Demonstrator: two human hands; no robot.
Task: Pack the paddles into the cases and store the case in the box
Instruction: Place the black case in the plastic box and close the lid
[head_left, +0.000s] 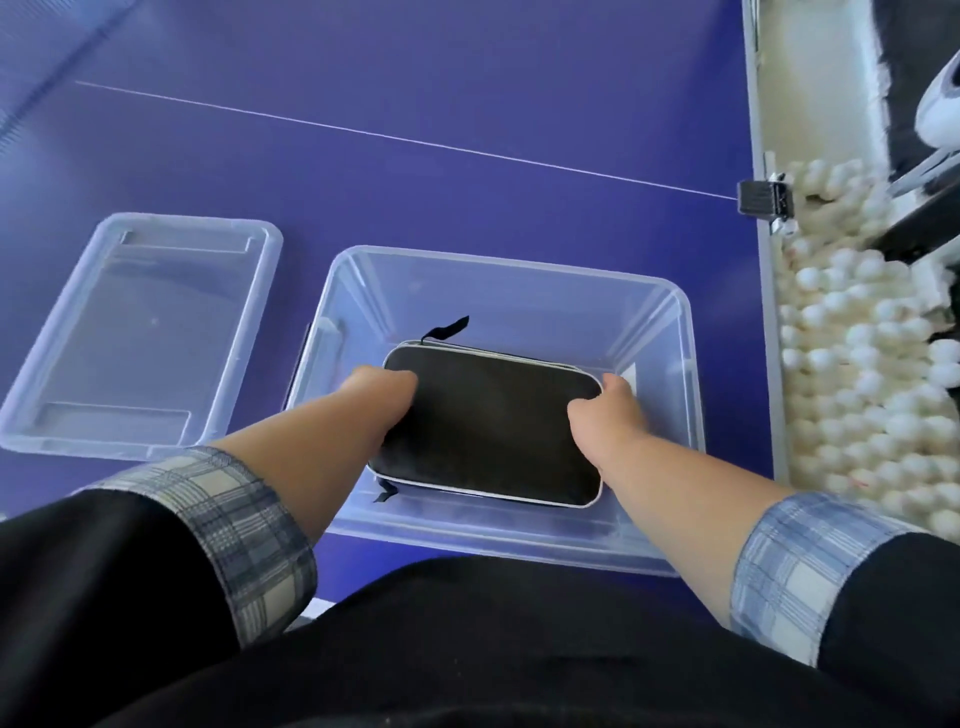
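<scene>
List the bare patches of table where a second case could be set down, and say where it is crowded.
Free: the blue table beyond the box and lid. Crowded: the box, where both hands grip the black case; the right edge by the white balls.

So the whole surface is a big blue-purple table tennis table (415, 78) with a thin white line (415, 141) running across it, well past the hands. Off to the right of the right hand there's a heap of white ping-pong balls (862, 374) along the table's grey edge. A black clamp (763, 199) sits on that edge. Light is soft and even.
</scene>
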